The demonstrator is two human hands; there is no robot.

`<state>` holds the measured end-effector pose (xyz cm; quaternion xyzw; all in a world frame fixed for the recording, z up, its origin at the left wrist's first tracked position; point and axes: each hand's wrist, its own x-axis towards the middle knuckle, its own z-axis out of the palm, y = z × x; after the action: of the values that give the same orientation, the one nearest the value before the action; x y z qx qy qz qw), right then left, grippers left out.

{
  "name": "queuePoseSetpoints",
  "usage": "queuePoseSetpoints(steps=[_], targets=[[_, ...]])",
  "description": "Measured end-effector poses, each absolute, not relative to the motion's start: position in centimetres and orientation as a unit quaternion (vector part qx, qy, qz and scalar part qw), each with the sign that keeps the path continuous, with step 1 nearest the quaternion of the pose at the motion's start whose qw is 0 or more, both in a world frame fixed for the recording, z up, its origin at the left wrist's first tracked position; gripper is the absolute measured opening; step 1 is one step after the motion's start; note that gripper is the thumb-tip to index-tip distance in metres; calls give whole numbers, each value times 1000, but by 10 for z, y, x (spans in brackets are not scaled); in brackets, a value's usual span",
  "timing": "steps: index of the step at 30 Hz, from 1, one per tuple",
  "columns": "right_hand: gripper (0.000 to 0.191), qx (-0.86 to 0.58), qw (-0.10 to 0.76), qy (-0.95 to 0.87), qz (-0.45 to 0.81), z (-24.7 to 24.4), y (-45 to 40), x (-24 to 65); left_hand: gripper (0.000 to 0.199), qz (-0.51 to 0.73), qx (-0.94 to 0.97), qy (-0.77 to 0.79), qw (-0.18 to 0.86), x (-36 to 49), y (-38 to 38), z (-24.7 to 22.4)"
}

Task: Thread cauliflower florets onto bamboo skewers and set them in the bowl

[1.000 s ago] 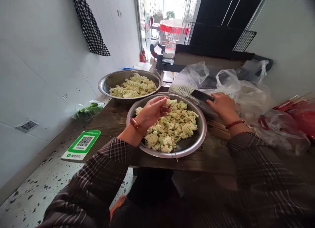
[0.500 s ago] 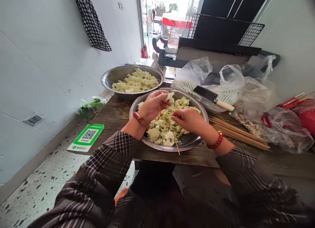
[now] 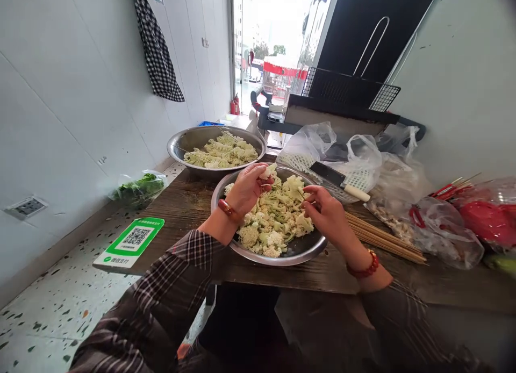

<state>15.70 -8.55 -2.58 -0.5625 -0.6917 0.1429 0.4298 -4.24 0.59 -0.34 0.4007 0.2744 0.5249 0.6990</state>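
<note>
My left hand (image 3: 250,189) is closed on a pale cauliflower floret (image 3: 269,171), above the near metal bowl (image 3: 278,260). Loose cauliflower pieces (image 3: 264,236) fill much of that bowl. Over its right side, my right hand (image 3: 325,209) has thumb and fingers pinched together on a thin wooden skewer (image 3: 302,192); only a short bit of it shows at the fingertips, and the rest is hard to make out. More cauliflower (image 3: 226,151) lies in the far metal bowl (image 3: 176,148), with thin skewers across it. A bundle of wooden skewers (image 3: 382,237) rests right of the near bowl.
A cleaver (image 3: 328,173) with a wooden handle lies on plastic bags (image 3: 365,152) at the right. Bagged goods (image 3: 447,233) stand farther right. A green QR-code card (image 3: 131,243) is at the table's left edge, with bagged greens (image 3: 141,187) behind. A grill rack (image 3: 342,88) stands at the back.
My right hand has moved right, away from my left hand, and the skewer that pointed down from it no longer shows there. My left hand still holds the floret. The camera view has shifted.
</note>
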Motion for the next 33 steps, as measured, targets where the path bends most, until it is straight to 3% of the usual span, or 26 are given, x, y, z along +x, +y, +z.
queuePoseSetpoints(steps=[6, 16, 25, 33], targets=[[22, -534, 532, -655, 45, -27, -102, 151, 32, 513, 427, 249, 702, -44, 6, -6], [22, -535, 535, -653, 32, -29, -81, 165, 23, 487, 427, 251, 719, -45, 2, -3], [14, -518, 530, -672, 7, -43, -71, 173, 24, 490, 440, 247, 711, -43, 3, -5], [19, -514, 504, -694, 0, -50, -71, 174, 31, 437, 485, 253, 714, -39, 0, -2]])
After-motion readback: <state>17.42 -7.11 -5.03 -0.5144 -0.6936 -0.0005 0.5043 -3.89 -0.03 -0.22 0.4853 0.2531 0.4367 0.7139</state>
